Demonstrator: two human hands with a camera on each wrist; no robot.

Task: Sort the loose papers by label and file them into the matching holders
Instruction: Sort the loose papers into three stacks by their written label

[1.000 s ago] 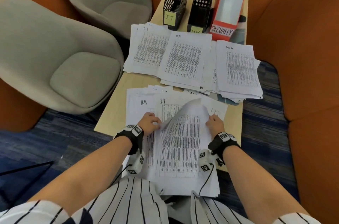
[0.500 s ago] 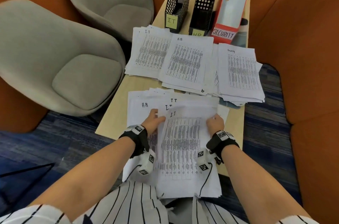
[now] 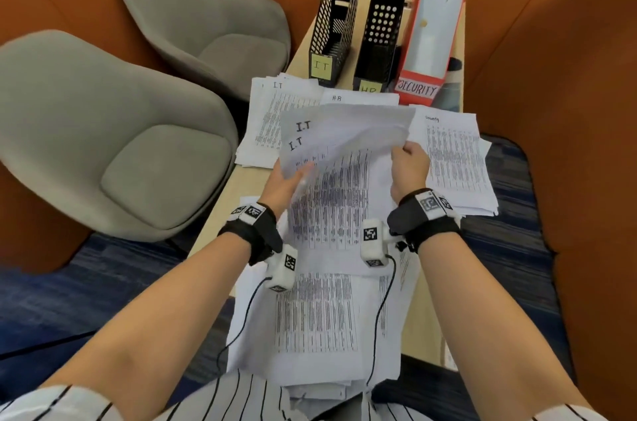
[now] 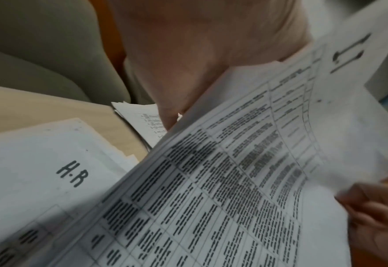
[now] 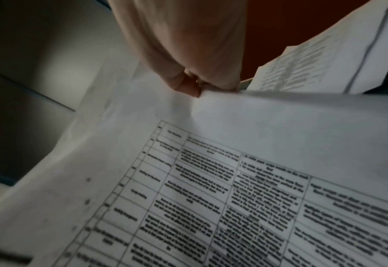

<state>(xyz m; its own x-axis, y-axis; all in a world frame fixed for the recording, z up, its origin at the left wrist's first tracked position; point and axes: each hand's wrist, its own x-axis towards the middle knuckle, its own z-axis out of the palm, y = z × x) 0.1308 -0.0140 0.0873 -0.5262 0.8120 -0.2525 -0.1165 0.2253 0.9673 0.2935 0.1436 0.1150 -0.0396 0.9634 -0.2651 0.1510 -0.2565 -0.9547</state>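
Both hands hold up a couple of sheets marked I.T [image 3: 331, 179] above the table. My left hand [image 3: 286, 182] grips their left edge and my right hand [image 3: 408, 167] pinches their right edge [image 5: 202, 94]. Under them lies the loose unsorted stack [image 3: 317, 324]; its exposed top sheet reads H.R [image 4: 72, 173]. Farther back lie three sorted piles: IT [image 3: 272, 117], HR [image 3: 358, 98] and Security [image 3: 455, 158]. Behind those stand a black mesh holder tagged IT [image 3: 336, 17], a black holder tagged HR [image 3: 379, 41] and a red and white holder tagged SECURITY [image 3: 431, 34].
The narrow wooden table [image 3: 238, 186] is hemmed in by orange partition walls [image 3: 551, 75]. Two grey upholstered chairs [image 3: 113, 151] stand to its left. Blue carpet [image 3: 69, 300] shows below. The unsorted stack overhangs the table's near edge toward my lap.
Both hands have lifted the I.T sheets off the unsorted stack and carried them up and away from me, over the sorted piles. The H.R sheet beneath is uncovered.
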